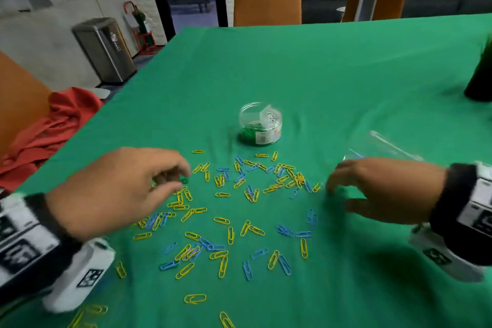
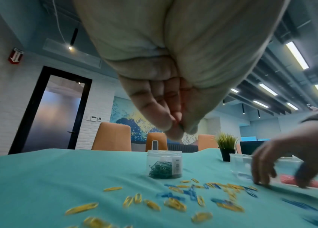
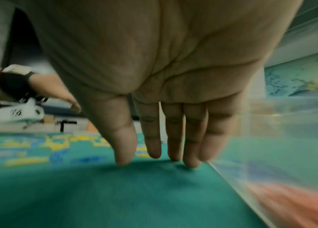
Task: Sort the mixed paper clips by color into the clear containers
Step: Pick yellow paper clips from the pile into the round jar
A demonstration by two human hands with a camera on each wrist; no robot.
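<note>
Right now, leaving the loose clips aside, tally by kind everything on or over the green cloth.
Hands: 2, the left hand pinching a green clip, the right hand with straight fingers on the cloth
Clear containers: 2, the round jar and the clear box
Potted plant: 1
Total: 5
</note>
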